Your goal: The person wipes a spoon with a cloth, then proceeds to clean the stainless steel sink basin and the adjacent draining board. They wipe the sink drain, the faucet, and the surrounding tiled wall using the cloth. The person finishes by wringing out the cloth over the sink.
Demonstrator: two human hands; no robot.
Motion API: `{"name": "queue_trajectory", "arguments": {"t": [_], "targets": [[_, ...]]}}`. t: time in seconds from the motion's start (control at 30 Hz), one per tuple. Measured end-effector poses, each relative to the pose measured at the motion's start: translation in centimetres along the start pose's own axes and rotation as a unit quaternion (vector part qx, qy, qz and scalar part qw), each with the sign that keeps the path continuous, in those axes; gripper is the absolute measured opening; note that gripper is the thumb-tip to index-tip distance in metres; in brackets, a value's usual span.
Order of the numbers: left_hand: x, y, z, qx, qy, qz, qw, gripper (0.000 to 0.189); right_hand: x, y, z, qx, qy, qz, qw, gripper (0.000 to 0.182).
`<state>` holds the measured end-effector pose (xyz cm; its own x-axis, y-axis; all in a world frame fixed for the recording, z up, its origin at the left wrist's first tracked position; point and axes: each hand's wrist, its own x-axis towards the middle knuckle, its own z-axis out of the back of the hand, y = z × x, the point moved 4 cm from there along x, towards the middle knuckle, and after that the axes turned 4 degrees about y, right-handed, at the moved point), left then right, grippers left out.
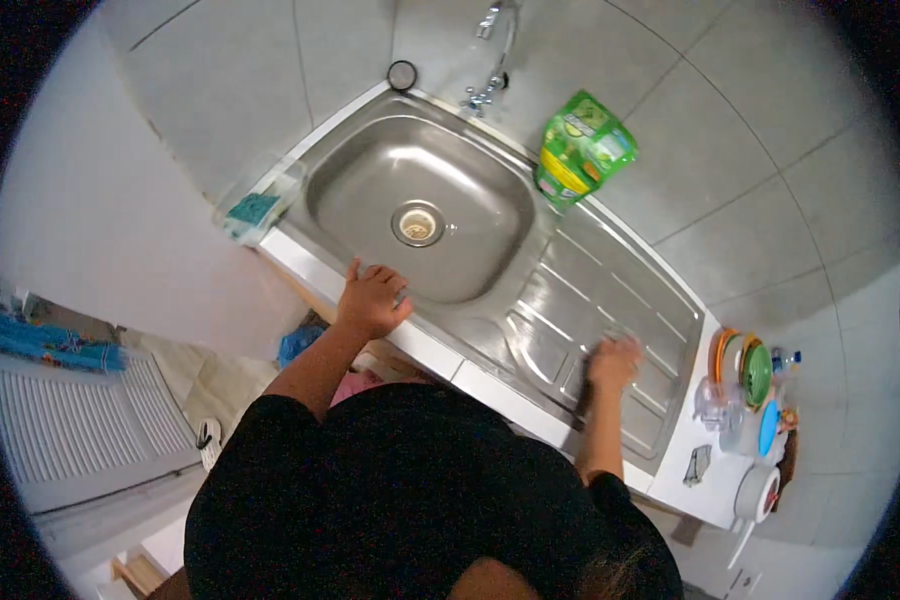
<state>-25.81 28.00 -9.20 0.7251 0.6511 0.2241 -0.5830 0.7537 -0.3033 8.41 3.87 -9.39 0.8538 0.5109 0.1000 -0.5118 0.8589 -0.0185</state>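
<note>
My left hand (376, 300) is at the front rim of a stainless steel sink bowl (375, 169), fingers bent and thumb raised. A small greyish patch shows by its fingertips, too unclear to name. Over the ribbed steel drainboard (555, 281) is my right hand (613, 365), blurred, with its palm side hidden. Whether it holds anything cannot be made out. At the bottom of the bowl sits a round drain (418, 224) with a pale strainer. A chrome faucet (487, 94) rises behind the bowl, and a green refill pouch (583, 154) leans against the tiled wall.
A teal scouring sponge (253, 208) lies in a clear holder at the left corner. A round dark-topped item (402, 75) is at the back corner. Right of the drainboard stand stacked plates (729, 356), a green bowl (757, 375), clear containers (716, 405) and a white pot (757, 491).
</note>
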Motion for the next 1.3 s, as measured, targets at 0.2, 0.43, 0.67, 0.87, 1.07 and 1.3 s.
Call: {"name": "queue_trajectory", "arguments": {"t": [0.2,0.43,0.67,0.87,1.07,1.3], "targets": [[0.5,-0.5,0.1,0.033,0.027,0.015,0.999,0.028,-8.2,12.7,1.7,0.15,0.137,0.423,0.883,0.046],[0.0,-0.6,1.0,-0.041,0.032,0.034,0.998,0.026,-7.3,1.6,3.6,0.122,0.248,0.426,0.861,0.044],[-4.0,-0.4,2.2,-0.183,-0.19,-0.001,0.964,0.016,-10.9,14.0,2.3,0.112,0.198,0.56,0.796,0.047],[-6.8,1.2,4.2,-0.152,-0.152,0.0,0.977,0.012,-13.6,31.6,3.5,0.129,0.124,0.61,0.772,0.052],[-10.4,4.4,7.8,-0.235,-0.193,0.114,0.946,0.015,-11.9,29.7,2.6,0.138,0.194,0.594,0.769,0.052],[-10.7,6.9,10.0,-0.263,-0.21,0.163,0.927,0.017,-8.9,22.9,4.1,0.029,0.177,0.522,0.834,0.047]]}}
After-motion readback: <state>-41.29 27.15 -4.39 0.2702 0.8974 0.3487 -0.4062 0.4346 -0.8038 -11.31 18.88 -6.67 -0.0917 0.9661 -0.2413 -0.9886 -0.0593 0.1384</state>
